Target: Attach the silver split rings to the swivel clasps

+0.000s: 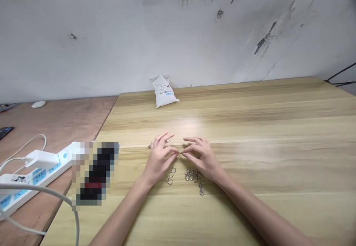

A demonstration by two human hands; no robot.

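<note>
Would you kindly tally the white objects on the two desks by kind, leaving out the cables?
Printed white bag: 1
Computer mouse: 1
Power strip: 1
Plug-in charger: 1
Total: 4

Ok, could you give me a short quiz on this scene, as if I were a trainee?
1. What do the left hand and right hand pinch between them?
2. True or false: the metal rings lie nearer the left hand than the swivel clasps do.
3. What sits at the far edge of the light wood table? A: a white bag; B: a red mug; C: a pair of scissors.

Key: 1. A small metal piece. 2. True. 3. A.
</note>
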